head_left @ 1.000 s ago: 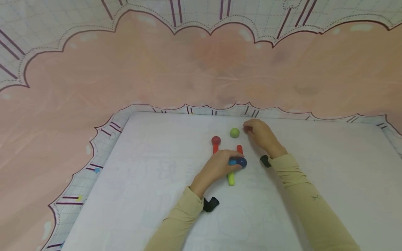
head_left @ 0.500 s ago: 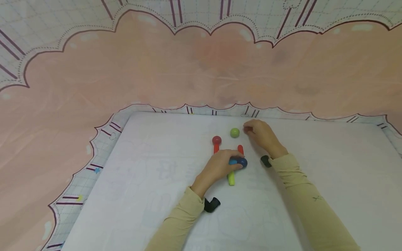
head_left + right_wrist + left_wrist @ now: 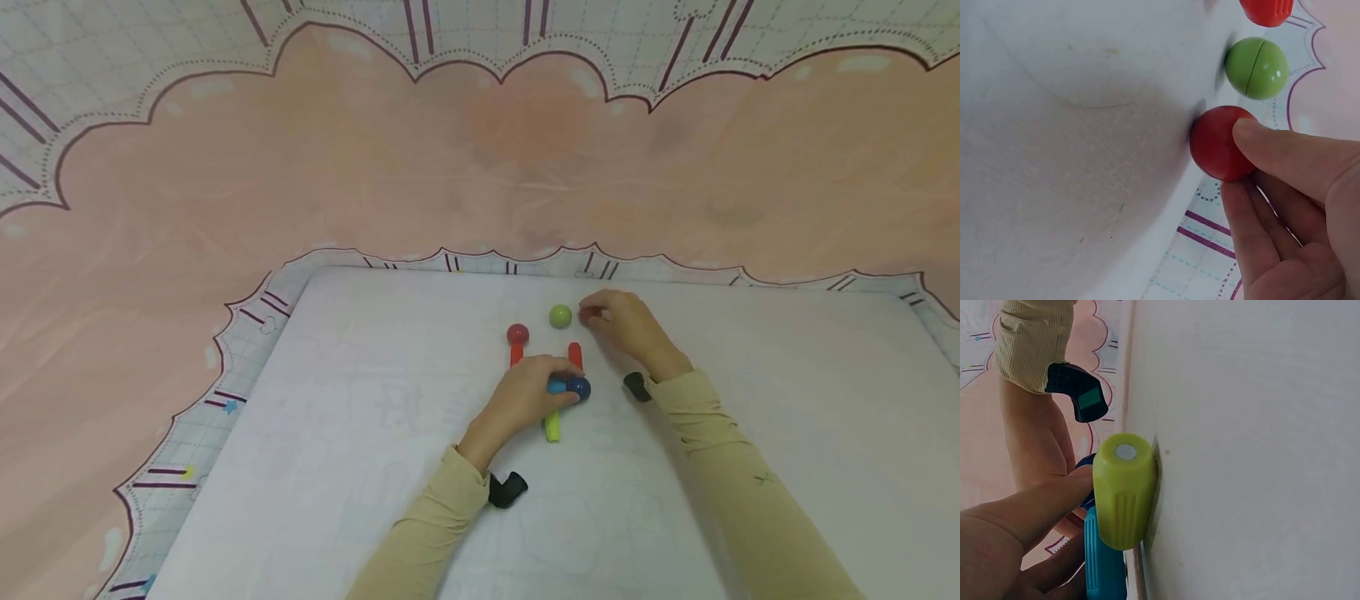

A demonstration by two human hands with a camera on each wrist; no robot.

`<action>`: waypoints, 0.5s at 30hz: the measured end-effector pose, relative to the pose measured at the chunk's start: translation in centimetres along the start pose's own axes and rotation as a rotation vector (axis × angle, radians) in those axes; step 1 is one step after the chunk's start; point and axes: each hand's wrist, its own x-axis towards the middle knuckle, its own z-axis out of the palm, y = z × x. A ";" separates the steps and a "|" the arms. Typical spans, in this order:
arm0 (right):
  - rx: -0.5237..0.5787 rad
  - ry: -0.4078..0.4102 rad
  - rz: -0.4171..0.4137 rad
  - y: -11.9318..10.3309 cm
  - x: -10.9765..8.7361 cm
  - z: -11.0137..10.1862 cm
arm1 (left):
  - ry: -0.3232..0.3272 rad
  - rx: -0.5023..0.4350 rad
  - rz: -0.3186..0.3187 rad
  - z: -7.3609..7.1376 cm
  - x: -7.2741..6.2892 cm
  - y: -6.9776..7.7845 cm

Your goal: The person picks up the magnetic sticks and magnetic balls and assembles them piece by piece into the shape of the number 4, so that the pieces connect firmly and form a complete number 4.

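My left hand pinches a light blue rod with a dark blue ball at its right end. Beneath that hand, a yellow-green rod sticks out toward the near side. Two red rods reach out beyond the fingers: the left one meets a red ball, while the right one ends bare. Farther back, my right hand holds another red ball between thumb and fingers, close over the white surface. A green ball lies just left of it.
The white tabletop spreads around both hands. Its far edge borders a peach cloth with a scalloped print. A black wrist camera sits on the left wrist, another on the right.
My right hand has shifted slightly toward the near side, and more of the red ball in its fingers shows. The left hand and the blue rod stay nearly still.
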 end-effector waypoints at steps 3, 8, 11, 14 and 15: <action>0.009 -0.021 0.008 -0.1 -0.1 -0.1 | 0.005 -0.001 0.001 0.0 0.0 0.0; 0.032 -0.053 0.016 -0.2 -0.2 0.0 | 0.006 -0.003 0.007 0.0 0.0 0.0; 0.048 -0.061 -0.003 -0.2 -0.3 0.1 | 0.004 -0.006 0.011 -0.1 0.0 0.0; 0.060 -0.061 -0.025 -0.3 -0.4 0.1 | 0.002 -0.006 0.013 -0.1 0.0 0.0; 0.065 -0.062 -0.027 -0.4 -0.4 0.1 | 0.002 -0.007 0.014 -0.1 0.1 -0.1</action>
